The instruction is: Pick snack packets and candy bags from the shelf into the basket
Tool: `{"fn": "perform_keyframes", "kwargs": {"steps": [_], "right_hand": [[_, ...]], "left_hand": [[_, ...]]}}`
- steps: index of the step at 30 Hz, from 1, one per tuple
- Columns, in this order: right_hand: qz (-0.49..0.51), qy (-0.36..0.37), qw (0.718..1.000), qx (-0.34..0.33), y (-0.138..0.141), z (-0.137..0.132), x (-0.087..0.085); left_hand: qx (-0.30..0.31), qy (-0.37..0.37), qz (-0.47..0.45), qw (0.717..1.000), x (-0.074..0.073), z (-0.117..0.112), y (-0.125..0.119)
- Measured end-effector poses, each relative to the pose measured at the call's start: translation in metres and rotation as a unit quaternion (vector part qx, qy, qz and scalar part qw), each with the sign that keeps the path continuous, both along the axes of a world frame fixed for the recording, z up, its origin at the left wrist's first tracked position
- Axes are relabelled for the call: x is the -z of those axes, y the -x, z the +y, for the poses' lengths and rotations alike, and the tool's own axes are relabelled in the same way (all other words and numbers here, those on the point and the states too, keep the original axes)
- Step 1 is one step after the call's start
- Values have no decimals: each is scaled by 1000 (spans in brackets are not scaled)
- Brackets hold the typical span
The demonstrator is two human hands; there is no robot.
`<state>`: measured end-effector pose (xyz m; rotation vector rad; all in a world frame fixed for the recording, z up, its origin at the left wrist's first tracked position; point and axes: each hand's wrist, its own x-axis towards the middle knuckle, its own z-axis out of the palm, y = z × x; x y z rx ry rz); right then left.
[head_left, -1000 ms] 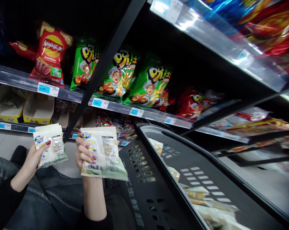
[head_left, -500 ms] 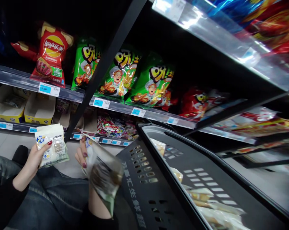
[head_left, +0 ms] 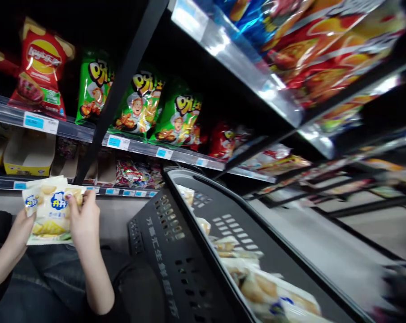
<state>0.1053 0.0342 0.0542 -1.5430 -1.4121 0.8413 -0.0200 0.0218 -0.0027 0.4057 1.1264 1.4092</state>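
Note:
My right hand pinches the upper right side of a cream snack packet with a blue logo and pictured yellow food. Behind it and to its left shows another cream packet, gripped at its edge by my left hand. The two packets overlap in front of my knees, so the rear one is mostly covered. To the right stands a dark grey shopping basket with slotted walls and white lettering. Similar pale packets lie inside it.
Ahead, a shelf carries a red chip bag and green snack bags. Below it are open cardboard boxes and small colourful packets. An upper shelf edge juts out at the right, above the basket.
My right hand has brought its packet left, against the one in my left hand, and its printed front now faces me. The view has shifted right, showing more of the upper shelf.

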Motion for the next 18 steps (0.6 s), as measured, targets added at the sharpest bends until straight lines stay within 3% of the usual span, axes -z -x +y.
{"fn": "perform_keyframes", "kwargs": {"steps": [7,10,13,15,18], "right_hand": [[60,23,988,-140,-4,-7,-4],[180,-39,970,-159,-27,-3,-25],[238,-150,956,-82,-60,8,-79],[201,-231,952,-25,-83,19,-134],[100,-294,950,16,-120,39,-225]], "left_hand": [[4,27,8,1000,-1,-1,5],[-1,49,31,998,-1,2,4],[5,67,39,997,-4,4,3],[9,72,31,997,-8,4,2],[8,82,23,996,-13,2,3]]}}
